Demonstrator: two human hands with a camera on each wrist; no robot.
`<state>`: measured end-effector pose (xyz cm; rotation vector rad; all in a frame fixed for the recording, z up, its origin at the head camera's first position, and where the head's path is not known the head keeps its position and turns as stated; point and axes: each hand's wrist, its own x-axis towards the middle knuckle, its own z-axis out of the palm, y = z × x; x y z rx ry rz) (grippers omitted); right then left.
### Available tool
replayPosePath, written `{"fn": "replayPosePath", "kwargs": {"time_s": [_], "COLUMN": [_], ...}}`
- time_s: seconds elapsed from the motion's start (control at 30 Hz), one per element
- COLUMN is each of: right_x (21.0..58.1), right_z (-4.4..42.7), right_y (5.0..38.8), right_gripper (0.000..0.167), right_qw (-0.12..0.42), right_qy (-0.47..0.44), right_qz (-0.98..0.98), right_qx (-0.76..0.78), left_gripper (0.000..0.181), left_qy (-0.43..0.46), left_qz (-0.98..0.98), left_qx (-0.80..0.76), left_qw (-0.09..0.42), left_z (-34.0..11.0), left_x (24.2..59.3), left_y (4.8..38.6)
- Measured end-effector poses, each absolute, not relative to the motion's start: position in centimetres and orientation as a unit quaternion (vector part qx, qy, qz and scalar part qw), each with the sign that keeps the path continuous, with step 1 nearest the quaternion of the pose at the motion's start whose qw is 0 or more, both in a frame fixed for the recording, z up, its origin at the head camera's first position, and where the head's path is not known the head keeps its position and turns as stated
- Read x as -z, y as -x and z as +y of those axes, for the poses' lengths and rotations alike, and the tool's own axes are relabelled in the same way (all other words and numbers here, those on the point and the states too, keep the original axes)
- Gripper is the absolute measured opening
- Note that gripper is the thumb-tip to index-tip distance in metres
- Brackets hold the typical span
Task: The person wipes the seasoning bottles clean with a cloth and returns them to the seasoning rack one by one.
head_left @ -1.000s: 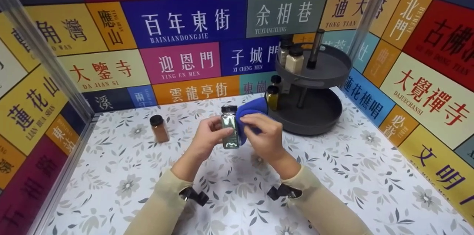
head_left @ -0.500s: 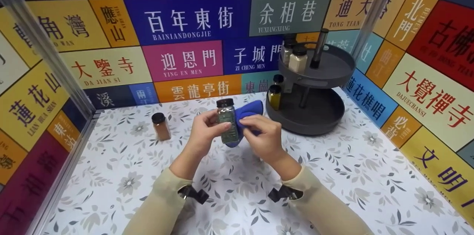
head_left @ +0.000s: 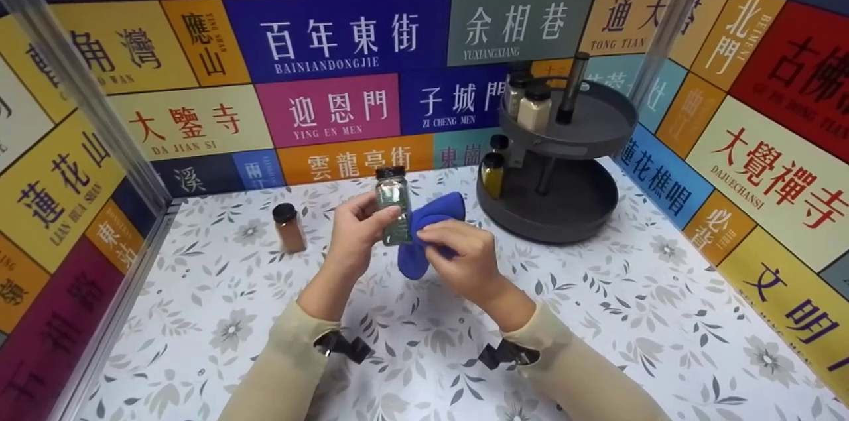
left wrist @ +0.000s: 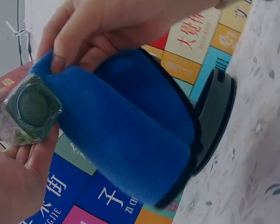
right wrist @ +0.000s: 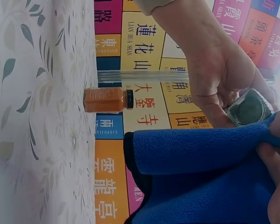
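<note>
Leaf-print white table [head_left: 424, 368]. Dark grey two-tier organiser [head_left: 564, 232] near far right corner. Black-edged blue cloth [head_left: 441, 205] in right hand [head_left: 467, 255], thumb and fingers pinched together on it. Left hand [head_left: 355, 229] curled round black-capped greenish glass spice jar [head_left: 392, 194]: held clear of table, short of far edge. Orange-brown spice jar [head_left: 290, 235] upright toward far left corner. Judged step, wiping: grip jar firmly, press cloth flat, turn to reach every face.

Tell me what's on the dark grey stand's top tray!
On the top tray, a black-capped cream jar partly hides another capped jar. Whatever's right behind them is covered.
</note>
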<state>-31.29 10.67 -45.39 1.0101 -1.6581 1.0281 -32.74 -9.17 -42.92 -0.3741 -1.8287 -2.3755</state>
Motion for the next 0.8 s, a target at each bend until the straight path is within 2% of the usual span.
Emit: {"fn": "replayPosePath", "kwargs": {"time_s": [0.2,0.27,0.43,0.73,0.8], "right_x": [44.8,44.5,43.9,44.1,44.2], "right_z": [11.7,12.0,12.7,12.7,12.7], "right_y": [31.4,31.5,31.8,32.3,32.4], "right_gripper": [0.027,0.027,0.027,0.026,0.025], "right_qw": [0.468,0.468,0.469,0.413,0.403], "right_qy": [-0.387,-0.372,-0.342,-0.317,-0.318], "right_qz": [-0.675,-0.678,-0.683,-0.688,-0.686], "right_qx": [-0.419,-0.428,-0.443,-0.505,-0.515], "left_gripper": [0.014,0.016,0.039,0.035,0.039], "left_qy": [0.171,0.188,0.216,0.283,0.286], "left_qz": [-0.644,-0.655,-0.670,-0.660,-0.657], "left_qx": [0.746,0.732,0.710,0.694,0.696], "left_qw": [0.029,0.020,-0.019,-0.043,-0.049], "left_z": [-8.7,-8.5,-8.5,-8.7,-8.3], "left_x": [43.5,43.6,43.5,42.8,42.8], "left_y": [32.6,32.5,32.3,31.8,31.6]}}
